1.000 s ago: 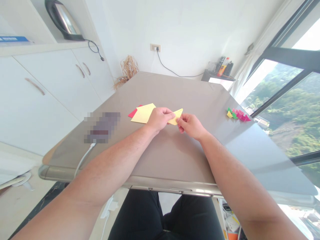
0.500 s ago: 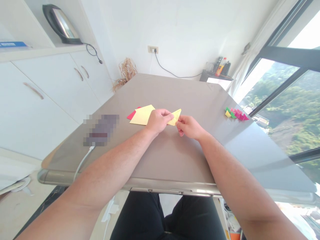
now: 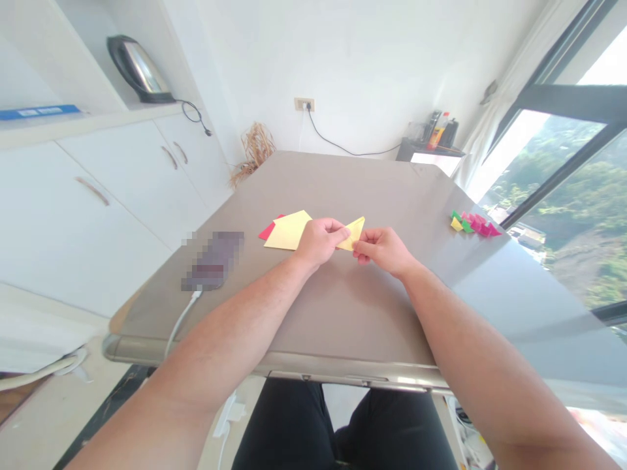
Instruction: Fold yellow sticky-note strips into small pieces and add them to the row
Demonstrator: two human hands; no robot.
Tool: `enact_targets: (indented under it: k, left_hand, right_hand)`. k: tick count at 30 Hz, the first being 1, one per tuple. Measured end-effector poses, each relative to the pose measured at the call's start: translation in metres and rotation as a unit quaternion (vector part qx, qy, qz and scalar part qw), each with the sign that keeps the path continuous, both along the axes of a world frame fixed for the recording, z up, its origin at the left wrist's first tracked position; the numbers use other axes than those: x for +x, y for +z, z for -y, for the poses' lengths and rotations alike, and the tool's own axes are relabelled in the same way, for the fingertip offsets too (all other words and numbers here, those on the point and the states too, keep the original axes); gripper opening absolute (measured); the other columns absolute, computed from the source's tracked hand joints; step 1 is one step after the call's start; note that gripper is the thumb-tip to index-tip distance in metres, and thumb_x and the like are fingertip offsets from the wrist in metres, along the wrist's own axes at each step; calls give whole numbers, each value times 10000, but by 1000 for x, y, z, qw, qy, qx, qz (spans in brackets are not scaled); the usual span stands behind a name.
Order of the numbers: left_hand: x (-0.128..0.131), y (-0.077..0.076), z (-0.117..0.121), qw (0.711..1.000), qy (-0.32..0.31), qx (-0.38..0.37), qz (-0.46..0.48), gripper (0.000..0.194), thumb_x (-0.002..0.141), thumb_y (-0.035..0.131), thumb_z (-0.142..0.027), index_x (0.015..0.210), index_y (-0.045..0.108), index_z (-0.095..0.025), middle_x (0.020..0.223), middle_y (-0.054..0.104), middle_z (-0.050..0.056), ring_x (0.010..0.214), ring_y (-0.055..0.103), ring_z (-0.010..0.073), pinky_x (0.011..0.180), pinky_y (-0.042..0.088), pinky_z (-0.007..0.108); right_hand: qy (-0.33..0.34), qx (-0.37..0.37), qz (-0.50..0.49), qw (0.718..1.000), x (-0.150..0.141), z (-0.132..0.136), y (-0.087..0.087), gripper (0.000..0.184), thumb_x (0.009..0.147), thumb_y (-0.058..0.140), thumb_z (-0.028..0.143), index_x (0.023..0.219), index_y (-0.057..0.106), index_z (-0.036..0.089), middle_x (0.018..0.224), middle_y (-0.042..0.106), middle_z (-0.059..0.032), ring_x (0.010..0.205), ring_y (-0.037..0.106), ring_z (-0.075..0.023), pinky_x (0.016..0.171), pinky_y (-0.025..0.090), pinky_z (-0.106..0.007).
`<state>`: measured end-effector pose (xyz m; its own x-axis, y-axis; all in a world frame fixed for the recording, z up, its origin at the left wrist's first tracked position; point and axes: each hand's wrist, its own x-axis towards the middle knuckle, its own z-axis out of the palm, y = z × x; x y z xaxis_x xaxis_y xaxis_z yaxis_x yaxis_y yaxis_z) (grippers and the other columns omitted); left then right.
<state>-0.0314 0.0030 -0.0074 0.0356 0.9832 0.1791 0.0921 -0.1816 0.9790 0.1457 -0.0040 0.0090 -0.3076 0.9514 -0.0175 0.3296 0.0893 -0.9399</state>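
The left hand (image 3: 319, 243) pinches the small, folded yellow paper piece (image 3: 353, 234) between thumb and fingers; the right hand (image 3: 385, 249) pinches its right lower edge. Both grips are narrow. The piece is located over the middle of the grey-brown, smooth-topped table (image 3: 343, 307); contact with the tabletop cannot be determined.

Handling, as judged: the piece is very light, stiffer along its folded layers, soft at single edges, and prone to creasing or tearing. Grip at the layered edges with light fingertip pressure; avoid crushing the point.

Count:
- Folded piece in the hands: 1.
- Flat, pale yellow paper (image 3: 287, 232), left of the table's middle: 1 visible; layers beneath cannot be counted.
- Flat red paper (image 3: 268, 230), partly under the yellow, same table area: 1 visible corner.
- Cluster of small, pointed, folded paper pieces (image 3: 482, 225), table's right side: 1 yellow, at least 2 green, several overlapping pinks, exact number unclear.
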Motion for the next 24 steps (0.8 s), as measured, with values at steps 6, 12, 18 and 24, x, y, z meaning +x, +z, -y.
enact_targets:
  k: [6,12,18,24]
  left_hand:
    - [1,-5,-2,1000,-27,-12,-6,152,739,707,-313,730,672,-166,691,655,12,644,605,134,615,501,276]
    - [0,1,1,999,-39,-21,-21,132,735,709,-287,717,675,-160,693,665,17,644,607,131,611,494,269]
    - [-4,4,1,998,-50,-41,-26,151,719,738,-293,705,675,-157,676,655,10,631,599,128,596,488,262]
    - [-11,2,0,995,-70,-46,-60,163,724,756,-311,715,692,-161,679,675,10,632,614,131,608,490,261]
  right_hand:
    - [-64,29,-12,997,0,-2,-6,220,711,742,351,625,620,190,555,633,-12,531,559,-137,528,439,-277]
    - [-90,23,-110,990,-1,-5,-7,190,661,771,267,610,602,197,551,601,15,525,544,-118,528,447,-265]
    - [-84,18,-132,988,-1,-5,-5,217,755,670,291,574,623,181,606,635,-22,523,549,-112,517,447,-262]
    - [-87,36,-117,989,3,-10,-9,117,727,708,241,648,639,187,575,640,-11,528,563,-116,525,469,-251]
